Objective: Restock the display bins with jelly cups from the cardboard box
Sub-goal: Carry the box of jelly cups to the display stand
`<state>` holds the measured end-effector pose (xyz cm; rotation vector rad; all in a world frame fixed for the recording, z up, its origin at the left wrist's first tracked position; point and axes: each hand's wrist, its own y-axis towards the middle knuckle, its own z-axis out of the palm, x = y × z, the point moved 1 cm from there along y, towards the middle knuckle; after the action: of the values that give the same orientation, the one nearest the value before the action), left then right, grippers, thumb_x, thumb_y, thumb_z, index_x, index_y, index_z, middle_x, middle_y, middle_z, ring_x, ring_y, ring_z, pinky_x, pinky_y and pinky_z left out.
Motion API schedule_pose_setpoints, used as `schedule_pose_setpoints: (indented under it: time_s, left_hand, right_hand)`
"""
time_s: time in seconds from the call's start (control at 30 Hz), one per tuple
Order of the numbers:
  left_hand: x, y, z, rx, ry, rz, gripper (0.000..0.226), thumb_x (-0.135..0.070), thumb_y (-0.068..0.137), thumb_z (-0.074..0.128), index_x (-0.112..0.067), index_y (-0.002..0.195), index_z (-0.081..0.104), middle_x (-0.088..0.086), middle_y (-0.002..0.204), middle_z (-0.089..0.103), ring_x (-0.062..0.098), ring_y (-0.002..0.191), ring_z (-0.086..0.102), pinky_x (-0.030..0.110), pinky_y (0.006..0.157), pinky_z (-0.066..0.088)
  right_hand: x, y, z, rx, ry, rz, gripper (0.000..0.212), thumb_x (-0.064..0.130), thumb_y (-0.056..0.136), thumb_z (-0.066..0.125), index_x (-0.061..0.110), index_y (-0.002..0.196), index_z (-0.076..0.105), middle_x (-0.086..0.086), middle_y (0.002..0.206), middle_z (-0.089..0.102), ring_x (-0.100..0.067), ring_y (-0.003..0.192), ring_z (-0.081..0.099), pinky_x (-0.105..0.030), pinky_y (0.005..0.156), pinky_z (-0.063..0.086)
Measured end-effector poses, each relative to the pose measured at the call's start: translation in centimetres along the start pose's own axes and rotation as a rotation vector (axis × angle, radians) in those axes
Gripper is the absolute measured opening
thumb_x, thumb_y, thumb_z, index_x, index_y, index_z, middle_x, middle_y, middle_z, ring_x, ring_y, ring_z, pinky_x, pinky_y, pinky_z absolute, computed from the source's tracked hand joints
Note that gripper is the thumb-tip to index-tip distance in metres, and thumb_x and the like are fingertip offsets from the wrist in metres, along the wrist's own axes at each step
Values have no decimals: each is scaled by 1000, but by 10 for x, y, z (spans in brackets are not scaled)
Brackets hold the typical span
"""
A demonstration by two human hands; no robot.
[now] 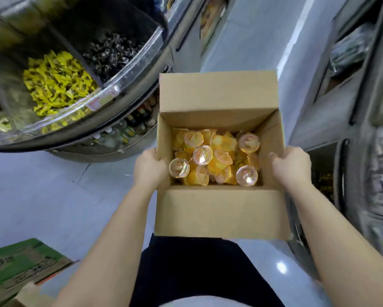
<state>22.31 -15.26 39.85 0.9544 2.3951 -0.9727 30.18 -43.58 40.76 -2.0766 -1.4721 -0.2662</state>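
An open cardboard box (219, 209) is held in front of my body, above the floor. Its bottom is covered with several orange and yellow jelly cups (214, 160), some lying lid up and some on their sides. My left hand (149, 167) grips the box's left wall, fingers curled over the rim. My right hand (291, 167) grips the right wall the same way. A curved display stand with clear-fronted bins (110, 94) rises at the upper left. One bin holds yellow wrapped sweets (55, 83), the one beside it dark wrapped sweets (113, 54).
A lower tier of the stand holds small bottles (133, 122). A green printed carton (20, 269) lies on the floor at the lower left. Metal shelving with packaged goods (363, 107) lines the right side. Grey tiled floor (42, 196) runs between stand and shelves.
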Motion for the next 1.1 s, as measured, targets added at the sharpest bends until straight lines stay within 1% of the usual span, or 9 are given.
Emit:
schedule_pose_setpoints:
  time_s: [0.13,0.33,0.43,0.57,0.7,0.77,0.9,1.03,1.1]
  left_hand:
    - [-72,39,-2,-1,33,114,13,-6,75,51,-9,62,48,3,58,51,21,54,45,27,44,29]
    - [-171,139,1,72,70,230,12,-13,78,52,-9,68,58,3,65,58,21,62,54,27,53,42]
    - [-225,189,-1,109,142,266,10,-10,78,51,-10,71,58,2,64,55,24,64,53,26,50,39]
    - [-297,251,1,142,138,267,14,-7,77,50,-3,85,61,11,77,60,29,71,56,29,59,45]
    - [-372,307,22,179,96,285,13,-4,75,49,-3,79,62,3,66,56,19,60,53,23,48,38]
    - [-414,342,38,193,116,299,13,-3,75,48,-2,78,62,4,66,57,23,63,55,24,49,40]
    - [-517,413,77,203,140,351,14,-2,77,48,2,79,61,14,76,62,30,72,59,27,55,43]
    - [-626,464,102,246,162,370,14,-4,78,47,-9,69,56,8,71,59,26,68,57,25,49,38]
    - [-677,489,112,222,178,362,13,-4,78,47,-8,74,59,9,76,62,27,72,59,26,52,41]
  right_hand:
    - [23,49,-42,-68,-7,20,20,21,88,57,2,83,62,-18,83,62,-30,77,55,-29,66,39]
    - [69,140,-70,-97,37,135,19,19,88,58,6,75,54,-12,77,53,-27,73,48,-30,65,38]
    - [96,184,-87,-96,42,202,20,15,86,57,-2,78,57,-15,79,57,-31,76,55,-31,63,42]
    - [131,251,-114,-108,67,211,16,8,84,54,-5,80,61,-17,76,61,-31,70,56,-30,55,41]
    - [150,336,-138,-134,63,214,19,9,84,55,-8,82,62,-22,82,65,-31,68,54,-33,56,43]
    - [152,385,-149,-155,52,236,22,9,83,57,-12,85,61,-27,86,65,-38,75,59,-38,60,48]
    - [158,498,-179,-163,92,220,17,11,83,58,-4,76,61,-24,86,66,-38,82,61,-34,64,44]
    - [177,603,-232,-143,151,245,28,12,85,56,7,58,50,-18,77,60,-32,71,55,-32,60,42]
    - [192,652,-260,-163,147,228,26,12,85,54,2,62,54,-19,75,60,-29,67,51,-31,58,40]
